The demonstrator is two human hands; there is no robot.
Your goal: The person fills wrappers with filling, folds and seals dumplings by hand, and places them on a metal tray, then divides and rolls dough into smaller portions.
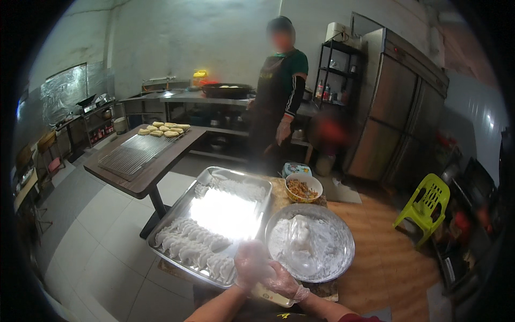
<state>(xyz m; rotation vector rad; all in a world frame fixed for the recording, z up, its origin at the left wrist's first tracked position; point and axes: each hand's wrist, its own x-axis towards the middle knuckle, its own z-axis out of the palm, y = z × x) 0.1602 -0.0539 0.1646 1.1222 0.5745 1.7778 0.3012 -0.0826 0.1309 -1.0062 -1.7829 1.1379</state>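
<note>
Both my hands wear clear plastic gloves and meet in front of me. My left hand [251, 263] is blurred, at the near right corner of a metal tray [171, 207]. Touching it, my right hand [283, 278] curls its fingers around something pale, perhaps a dumpling; the hands largely hide it. Rows of pleated white dumplings [201, 245] lie in the tray's near part, more at its far end, with glare between. Right of the tray, a round metal basin [350, 245] holds white flour and dough [301, 237] under clear plastic. Behind it stands a bowl [289, 195] of chopped filling [301, 188].
A person [277, 88] in an apron stands beyond the tray, by a counter with a large black pan [227, 91]. At left, a brown table [139, 189] bears a wire rack [136, 155] with pale oblong pieces [163, 129]. A green plastic chair [424, 205] stands at right.
</note>
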